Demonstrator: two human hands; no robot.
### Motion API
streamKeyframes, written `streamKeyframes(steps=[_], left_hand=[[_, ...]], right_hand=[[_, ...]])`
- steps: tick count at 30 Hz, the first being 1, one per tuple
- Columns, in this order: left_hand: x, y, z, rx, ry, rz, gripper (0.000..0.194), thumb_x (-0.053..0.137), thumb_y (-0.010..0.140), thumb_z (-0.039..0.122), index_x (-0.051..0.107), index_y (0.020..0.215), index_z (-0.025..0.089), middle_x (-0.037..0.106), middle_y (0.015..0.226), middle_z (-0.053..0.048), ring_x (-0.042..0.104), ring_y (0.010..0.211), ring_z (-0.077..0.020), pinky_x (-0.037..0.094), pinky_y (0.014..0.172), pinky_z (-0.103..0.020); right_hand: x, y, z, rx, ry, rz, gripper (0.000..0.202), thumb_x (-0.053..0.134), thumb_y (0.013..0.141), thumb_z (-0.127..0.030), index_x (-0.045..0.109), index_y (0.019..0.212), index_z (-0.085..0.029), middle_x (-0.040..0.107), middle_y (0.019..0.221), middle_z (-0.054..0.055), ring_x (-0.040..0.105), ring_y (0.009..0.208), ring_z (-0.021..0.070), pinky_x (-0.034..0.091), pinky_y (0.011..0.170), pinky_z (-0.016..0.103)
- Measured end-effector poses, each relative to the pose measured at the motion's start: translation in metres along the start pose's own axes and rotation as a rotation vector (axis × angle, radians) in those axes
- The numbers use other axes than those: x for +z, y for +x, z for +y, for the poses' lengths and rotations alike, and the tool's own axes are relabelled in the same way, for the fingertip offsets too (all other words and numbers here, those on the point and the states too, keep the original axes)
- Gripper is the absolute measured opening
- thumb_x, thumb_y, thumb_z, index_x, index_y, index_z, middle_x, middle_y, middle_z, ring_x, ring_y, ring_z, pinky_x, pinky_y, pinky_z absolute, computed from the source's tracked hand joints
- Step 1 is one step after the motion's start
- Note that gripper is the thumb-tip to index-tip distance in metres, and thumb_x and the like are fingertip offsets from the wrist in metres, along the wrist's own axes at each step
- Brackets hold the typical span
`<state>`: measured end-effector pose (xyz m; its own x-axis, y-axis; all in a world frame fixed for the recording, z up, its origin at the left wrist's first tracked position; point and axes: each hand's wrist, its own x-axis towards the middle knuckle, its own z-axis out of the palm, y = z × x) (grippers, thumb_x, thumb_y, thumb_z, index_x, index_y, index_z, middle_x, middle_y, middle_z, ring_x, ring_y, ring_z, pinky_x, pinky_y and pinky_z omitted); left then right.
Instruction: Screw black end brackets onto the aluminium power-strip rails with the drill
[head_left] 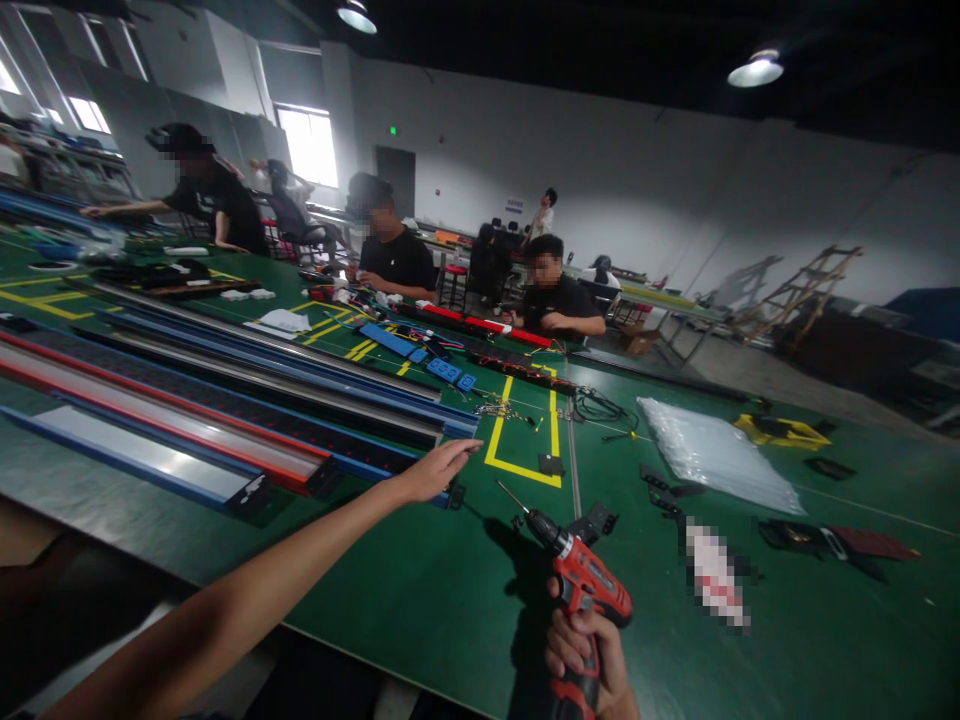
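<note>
My right hand [581,645] is wrapped around the grip of a red and black cordless drill [596,580]. A long thin bit sticks out of its chuck, pointing up and to the left above the green table. My left hand [437,472] is stretched forward with its fingers extended, and I see nothing held in it. It is over or beside the ends of long metal rails; whether it touches them I cannot tell. Nearest are a blue rail [390,462], a red-edged rail [300,468] and a blue-edged panel [150,450].
The green table [420,600] has yellow tape outlines. Small metal parts [495,409], blue blocks [444,370], black cables [600,405] and a bubble-wrap pack [712,455] lie on it. Several people sit across the table, one person [397,250] handling small parts.
</note>
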<state>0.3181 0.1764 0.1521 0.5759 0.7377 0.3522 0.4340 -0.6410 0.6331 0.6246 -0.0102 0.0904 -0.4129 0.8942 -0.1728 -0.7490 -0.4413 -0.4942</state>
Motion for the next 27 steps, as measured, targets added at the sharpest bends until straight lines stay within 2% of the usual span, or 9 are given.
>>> streamKeyframes(steps=[3, 6, 10, 13, 17, 20, 24, 27], left_hand=[[-0.016, -0.009, -0.015, 0.005, 0.036, -0.065, 0.043, 0.027, 0.105, 0.04, 0.048, 0.139, 0.023, 0.057, 0.135, -0.01, 0.052, 0.126, -0.0234, 0.04, 0.108, -0.045], [-0.028, -0.015, -0.02, 0.083, 0.131, -0.226, 0.047, 0.049, 0.096, 0.048, 0.05, 0.138, 0.027, 0.054, 0.139, -0.011, 0.05, 0.128, -0.0292, 0.037, 0.108, -0.048], [-0.033, -0.014, -0.019, 0.241, 0.376, -0.445, 0.077, 0.071, 0.076, 0.054, 0.043, 0.143, 0.028, 0.037, 0.152, -0.017, 0.043, 0.133, -0.0384, 0.035, 0.107, -0.055], [-0.032, -0.008, -0.021, 0.298, 0.45, -0.514, 0.074, 0.075, 0.073, 0.051, 0.048, 0.137, 0.027, 0.037, 0.152, -0.017, 0.046, 0.129, -0.0384, 0.039, 0.103, -0.053], [-0.029, -0.005, -0.028, 0.324, 0.469, -0.549, 0.064, 0.076, 0.074, 0.048, 0.054, 0.129, 0.026, 0.046, 0.143, -0.016, 0.053, 0.121, -0.035, 0.045, 0.097, -0.045], [-0.028, -0.007, -0.032, 0.337, 0.449, -0.513, 0.051, 0.072, 0.079, 0.044, 0.058, 0.124, 0.026, 0.052, 0.136, -0.013, 0.057, 0.115, -0.0314, 0.046, 0.094, -0.04], [-0.026, -0.01, -0.034, 0.345, 0.438, -0.464, 0.039, 0.068, 0.085, 0.039, 0.059, 0.12, 0.026, 0.054, 0.131, -0.012, 0.058, 0.112, -0.0292, 0.045, 0.093, -0.038], [-0.024, -0.01, -0.036, 0.341, 0.427, -0.454, 0.034, 0.065, 0.087, 0.042, 0.06, 0.117, 0.026, 0.056, 0.128, -0.011, 0.058, 0.11, -0.0284, 0.044, 0.092, -0.037]], right_hand=[[0.0, 0.0, 0.0, 0.004, 0.006, 0.0, 0.022, 0.063, 0.072, -0.017, 0.064, 0.094, -0.019, 0.027, 0.043, -0.014, 0.011, 0.038, 0.0059, 0.04, 0.045, 0.023], [0.001, 0.0, -0.001, 0.006, 0.009, -0.008, 0.022, 0.062, 0.073, -0.016, 0.065, 0.095, -0.019, 0.028, 0.043, -0.014, 0.011, 0.037, 0.0058, 0.04, 0.045, 0.024], [0.002, -0.001, -0.001, 0.006, 0.004, 0.0, 0.022, 0.062, 0.074, -0.017, 0.066, 0.096, -0.018, 0.028, 0.044, -0.014, 0.011, 0.038, 0.006, 0.039, 0.044, 0.024], [0.001, -0.001, 0.0, 0.005, 0.005, 0.01, 0.023, 0.061, 0.075, -0.018, 0.066, 0.097, -0.017, 0.028, 0.044, -0.014, 0.013, 0.038, 0.0062, 0.04, 0.045, 0.024], [-0.004, -0.002, 0.001, 0.029, 0.018, 0.037, 0.025, 0.061, 0.075, -0.018, 0.066, 0.1, -0.016, 0.031, 0.044, -0.013, 0.017, 0.038, 0.0068, 0.042, 0.046, 0.026], [-0.006, -0.005, 0.001, 0.092, 0.028, 0.034, 0.028, 0.061, 0.074, -0.019, 0.066, 0.101, -0.015, 0.034, 0.044, -0.012, 0.019, 0.037, 0.0068, 0.043, 0.046, 0.027], [-0.004, -0.007, 0.0, 0.141, 0.039, 0.061, 0.029, 0.062, 0.073, -0.018, 0.067, 0.102, -0.015, 0.036, 0.043, -0.012, 0.019, 0.036, 0.0067, 0.042, 0.045, 0.027], [0.001, -0.006, 0.0, 0.165, 0.027, 0.098, 0.028, 0.062, 0.072, -0.017, 0.067, 0.099, -0.015, 0.036, 0.042, -0.011, 0.021, 0.036, 0.007, 0.042, 0.044, 0.027]])
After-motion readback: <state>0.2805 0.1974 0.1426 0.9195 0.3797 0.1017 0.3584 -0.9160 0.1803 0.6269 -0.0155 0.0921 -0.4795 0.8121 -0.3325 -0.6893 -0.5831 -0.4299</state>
